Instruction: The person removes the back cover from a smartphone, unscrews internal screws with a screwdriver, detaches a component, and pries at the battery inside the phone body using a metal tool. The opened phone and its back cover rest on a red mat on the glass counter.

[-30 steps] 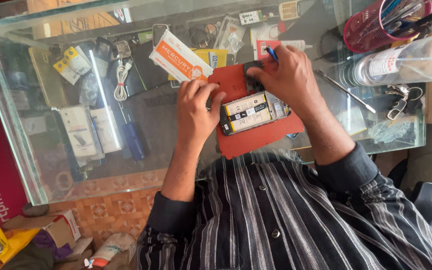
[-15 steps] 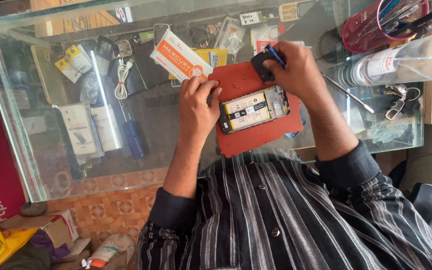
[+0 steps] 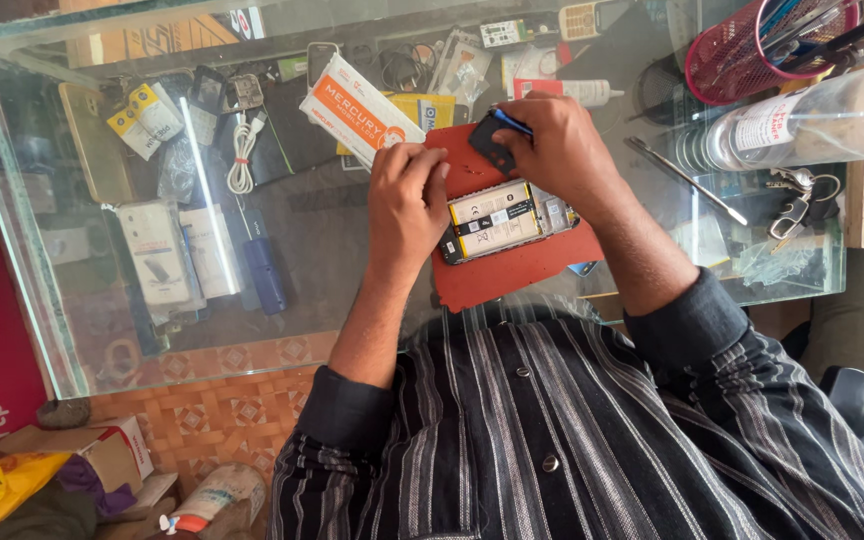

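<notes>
Head camera looks straight down on a glass counter (image 3: 312, 250) with a shelf of small goods showing through the top. On the glass lies a red mat (image 3: 537, 262), and on the mat an opened phone (image 3: 500, 220) rests with its back off, battery and circuit parts facing up. The left hand (image 3: 407, 205) presses down on the phone's left end, fingers curled over its edge, gripping it in place. The right hand (image 3: 562, 150) sits just above the phone's upper edge, pinching a small black part (image 3: 490, 145) together with a thin blue tool (image 3: 512, 124).

An orange and white box (image 3: 357, 108) lies on the glass touching the mat's upper left corner. To the right, a metal pry tool (image 3: 684, 180) lies at a slant, near a clear plastic bottle (image 3: 812, 118) on its side and a red mesh pen holder (image 3: 752, 50). A bunch of keys (image 3: 797, 200) sits below the bottle. Under the glass are a white cable (image 3: 242, 155), phone cases and packets.

Beside the counter, the floor is patterned orange tile (image 3: 212, 410), with cardboard and bags piled at the lower left. The person wears a dark striped shirt (image 3: 572, 440).
</notes>
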